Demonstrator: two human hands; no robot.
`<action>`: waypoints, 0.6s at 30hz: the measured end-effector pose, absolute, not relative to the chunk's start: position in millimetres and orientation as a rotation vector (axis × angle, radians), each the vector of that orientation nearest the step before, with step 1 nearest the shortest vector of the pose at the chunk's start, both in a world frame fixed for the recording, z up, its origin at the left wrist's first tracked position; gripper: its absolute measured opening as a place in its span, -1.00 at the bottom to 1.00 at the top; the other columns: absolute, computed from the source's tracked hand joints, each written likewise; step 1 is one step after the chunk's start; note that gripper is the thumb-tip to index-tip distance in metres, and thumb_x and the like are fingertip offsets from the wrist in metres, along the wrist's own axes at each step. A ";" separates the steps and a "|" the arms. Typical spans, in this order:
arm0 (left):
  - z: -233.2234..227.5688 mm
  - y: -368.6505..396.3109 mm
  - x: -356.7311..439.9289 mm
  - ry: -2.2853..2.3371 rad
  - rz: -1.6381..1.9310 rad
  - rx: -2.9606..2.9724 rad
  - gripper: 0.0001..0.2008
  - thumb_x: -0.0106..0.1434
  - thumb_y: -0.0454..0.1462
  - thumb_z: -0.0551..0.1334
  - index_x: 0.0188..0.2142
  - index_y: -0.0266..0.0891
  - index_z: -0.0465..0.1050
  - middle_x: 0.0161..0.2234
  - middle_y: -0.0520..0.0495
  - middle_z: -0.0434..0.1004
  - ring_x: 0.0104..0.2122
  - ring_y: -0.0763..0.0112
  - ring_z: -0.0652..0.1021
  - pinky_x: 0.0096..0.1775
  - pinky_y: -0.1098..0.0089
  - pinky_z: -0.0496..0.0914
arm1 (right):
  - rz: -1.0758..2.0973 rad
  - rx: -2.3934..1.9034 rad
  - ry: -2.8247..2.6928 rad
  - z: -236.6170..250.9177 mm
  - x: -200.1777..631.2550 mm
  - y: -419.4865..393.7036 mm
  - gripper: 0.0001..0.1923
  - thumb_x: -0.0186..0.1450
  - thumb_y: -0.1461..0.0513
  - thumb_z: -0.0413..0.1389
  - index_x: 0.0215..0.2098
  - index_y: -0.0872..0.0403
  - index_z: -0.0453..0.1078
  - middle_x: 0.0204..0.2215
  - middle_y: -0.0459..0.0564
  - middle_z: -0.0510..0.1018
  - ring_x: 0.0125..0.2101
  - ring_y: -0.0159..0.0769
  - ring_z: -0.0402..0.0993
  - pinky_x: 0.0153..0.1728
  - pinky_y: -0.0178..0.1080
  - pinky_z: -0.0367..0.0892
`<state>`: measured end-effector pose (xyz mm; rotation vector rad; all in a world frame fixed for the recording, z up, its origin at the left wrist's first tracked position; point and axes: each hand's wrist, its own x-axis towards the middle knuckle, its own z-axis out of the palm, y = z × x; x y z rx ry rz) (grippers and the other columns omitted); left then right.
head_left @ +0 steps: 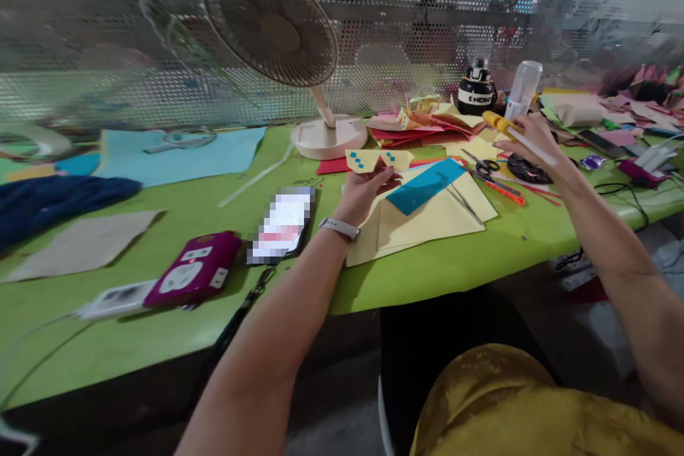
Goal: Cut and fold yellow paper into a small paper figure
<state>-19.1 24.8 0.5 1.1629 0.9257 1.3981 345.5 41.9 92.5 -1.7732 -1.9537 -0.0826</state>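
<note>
My left hand, with a grey watch band on the wrist, pinches a small cut piece of yellow paper dotted with blue diamonds. Farther right and higher, my right hand is closed around a slim whitish tube with a yellow end. Beside my left hand, a blue paper strip lies on cream paper sheets. Metal tweezers rest across the sheets. Black scissors and an orange cutter knife lie below my right hand.
A white fan stands at the back against a perforated metal screen. A phone and a purple power bank with a cable lie left. Behind are red papers, a black bottle and a clear bottle.
</note>
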 end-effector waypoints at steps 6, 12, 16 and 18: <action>-0.8 25.2 -17.8 0.956 1.361 1.135 -0.53 -0.14 -0.09 0.63 -0.32 -0.27 0.56 -0.41 -0.04 0.66 -0.40 0.37 0.65 -0.19 0.31 0.60 | -0.038 -2.072 -1.998 51.8 415.1 33.7 -0.41 0.19 -0.05 0.30 0.08 0.09 0.52 -0.04 0.18 0.68 -0.09 0.11 0.61 -0.16 -0.06 0.42; -5.1 27.4 -19.1 0.978 1.343 1.133 -0.53 -0.14 -0.08 0.63 -0.32 -0.27 0.58 -0.40 -0.06 0.67 -0.40 0.36 0.65 -0.17 0.30 0.60 | -0.045 -2.037 -2.177 36.1 435.7 22.6 -0.45 0.22 0.06 0.22 0.13 0.10 0.51 0.02 0.20 0.67 -0.04 0.09 0.59 -0.12 -0.09 0.40; -5.3 27.2 -20.0 1.000 1.335 1.139 -0.51 -0.15 -0.06 0.63 -0.32 -0.28 0.57 -0.40 -0.06 0.67 -0.38 0.36 0.65 -0.14 0.28 0.60 | -0.189 -1.898 -2.183 58.5 424.1 10.3 -0.55 0.21 0.18 0.19 0.04 0.17 0.55 -0.07 0.25 0.67 -0.07 0.06 0.55 -0.06 -0.07 0.36; -5.2 27.2 -19.8 1.009 1.327 1.148 -0.50 -0.13 -0.06 0.62 -0.30 -0.28 0.57 -0.39 -0.06 0.67 -0.37 0.35 0.65 -0.13 0.26 0.60 | -0.245 -1.793 -2.123 68.4 399.7 0.8 -0.69 0.25 0.20 0.14 -0.11 0.18 0.57 -0.13 0.26 0.66 -0.11 0.00 0.55 -0.10 -0.11 0.34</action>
